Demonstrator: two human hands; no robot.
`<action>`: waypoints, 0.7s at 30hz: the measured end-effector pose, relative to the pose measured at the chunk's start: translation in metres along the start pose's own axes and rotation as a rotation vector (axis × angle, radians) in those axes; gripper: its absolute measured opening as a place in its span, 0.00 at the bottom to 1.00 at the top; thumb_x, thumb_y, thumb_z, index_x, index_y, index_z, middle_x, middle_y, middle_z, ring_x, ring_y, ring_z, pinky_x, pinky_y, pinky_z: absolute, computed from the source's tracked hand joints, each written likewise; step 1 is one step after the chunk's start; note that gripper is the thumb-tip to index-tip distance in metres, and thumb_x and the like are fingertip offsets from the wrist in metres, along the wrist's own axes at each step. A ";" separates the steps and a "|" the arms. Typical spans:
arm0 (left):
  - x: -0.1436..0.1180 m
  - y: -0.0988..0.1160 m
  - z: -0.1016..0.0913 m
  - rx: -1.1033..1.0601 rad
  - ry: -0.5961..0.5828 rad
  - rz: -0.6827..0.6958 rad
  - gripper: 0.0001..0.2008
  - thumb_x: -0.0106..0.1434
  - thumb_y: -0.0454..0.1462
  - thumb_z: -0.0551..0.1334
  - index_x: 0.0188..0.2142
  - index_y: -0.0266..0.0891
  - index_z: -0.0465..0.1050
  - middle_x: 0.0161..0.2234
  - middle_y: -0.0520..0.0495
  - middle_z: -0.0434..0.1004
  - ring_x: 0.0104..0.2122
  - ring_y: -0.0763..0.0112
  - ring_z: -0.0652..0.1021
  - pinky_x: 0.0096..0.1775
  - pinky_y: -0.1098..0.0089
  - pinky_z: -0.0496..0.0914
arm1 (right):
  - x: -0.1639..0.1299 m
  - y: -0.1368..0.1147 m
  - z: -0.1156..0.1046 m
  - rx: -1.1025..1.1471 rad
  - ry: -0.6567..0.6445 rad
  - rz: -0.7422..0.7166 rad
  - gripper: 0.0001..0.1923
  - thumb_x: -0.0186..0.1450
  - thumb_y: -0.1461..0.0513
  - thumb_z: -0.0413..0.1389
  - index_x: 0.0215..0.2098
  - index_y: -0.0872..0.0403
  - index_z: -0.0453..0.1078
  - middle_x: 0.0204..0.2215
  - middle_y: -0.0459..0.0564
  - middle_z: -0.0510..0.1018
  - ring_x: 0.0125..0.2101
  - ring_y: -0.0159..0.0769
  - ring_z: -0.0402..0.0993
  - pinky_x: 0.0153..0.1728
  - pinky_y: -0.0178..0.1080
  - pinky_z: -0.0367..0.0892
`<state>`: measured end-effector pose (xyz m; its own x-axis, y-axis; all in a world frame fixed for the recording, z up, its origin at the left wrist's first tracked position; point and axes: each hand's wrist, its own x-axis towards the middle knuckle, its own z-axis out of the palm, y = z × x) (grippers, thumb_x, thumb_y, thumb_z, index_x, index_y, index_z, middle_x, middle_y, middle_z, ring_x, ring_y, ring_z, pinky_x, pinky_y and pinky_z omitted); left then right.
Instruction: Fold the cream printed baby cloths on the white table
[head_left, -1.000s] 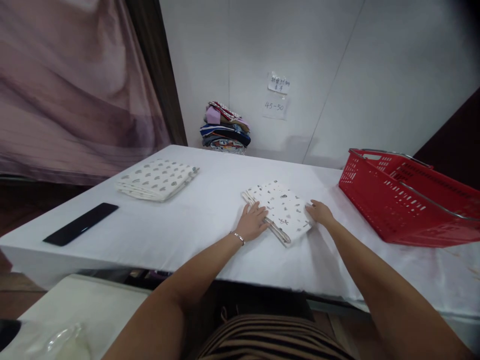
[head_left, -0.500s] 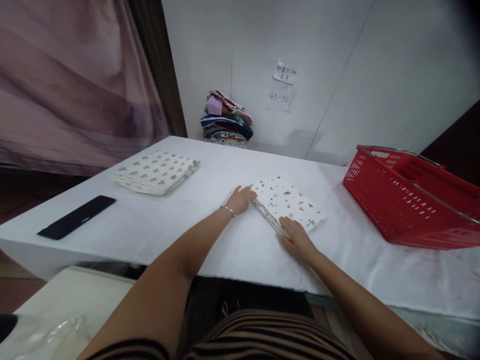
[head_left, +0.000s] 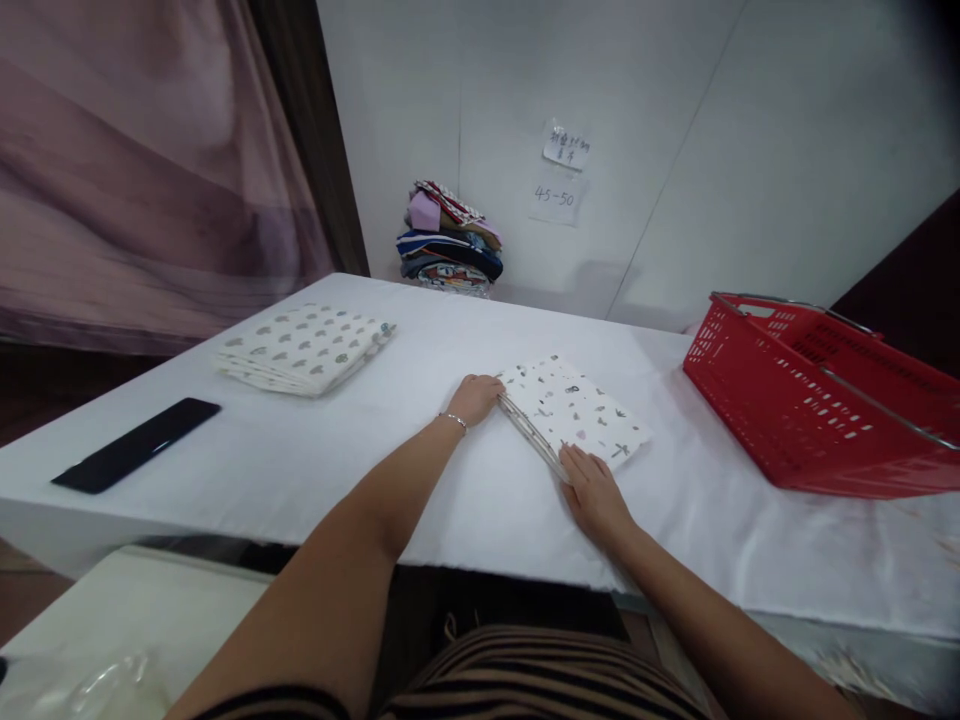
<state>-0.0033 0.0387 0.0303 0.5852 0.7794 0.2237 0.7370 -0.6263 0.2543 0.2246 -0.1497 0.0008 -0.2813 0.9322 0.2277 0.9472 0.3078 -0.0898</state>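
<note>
A folded white cloth with small printed figures [head_left: 574, 412] lies in the middle of the white table [head_left: 420, 440]. My left hand [head_left: 475, 398] grips its far left corner, a thin bracelet on the wrist. My right hand [head_left: 592, 487] holds the near corner of the same folded edge, fingers on the cloth. A second folded cloth with grey heart-like prints [head_left: 304, 346] lies apart at the table's left.
A red plastic basket [head_left: 817, 400] with metal handles stands at the right. A black flat device [head_left: 136, 458] lies near the left edge. A pile of folded colourful clothes [head_left: 450, 240] sits at the back against the wall, below two paper notes [head_left: 562, 170].
A second ago my left hand lay flat on the cloth's left edge and my right hand on its right corner. Now each hand holds one end of the folded left edge.
</note>
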 end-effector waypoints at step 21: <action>0.057 0.003 0.000 -0.190 -0.014 -0.537 0.24 0.63 0.46 0.50 0.54 0.37 0.66 0.56 0.41 0.67 0.54 0.62 0.68 0.51 0.66 0.63 | -0.023 0.075 -0.018 0.545 0.327 0.738 0.33 0.62 0.49 0.48 0.61 0.55 0.54 0.55 0.60 0.66 0.48 0.47 0.70 0.42 0.47 0.71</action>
<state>0.0328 0.0813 0.0437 0.1505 0.9886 0.0042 0.8591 -0.1329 0.4943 0.3045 -0.1517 0.0058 0.4889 0.8525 0.1851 0.6443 -0.2099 -0.7354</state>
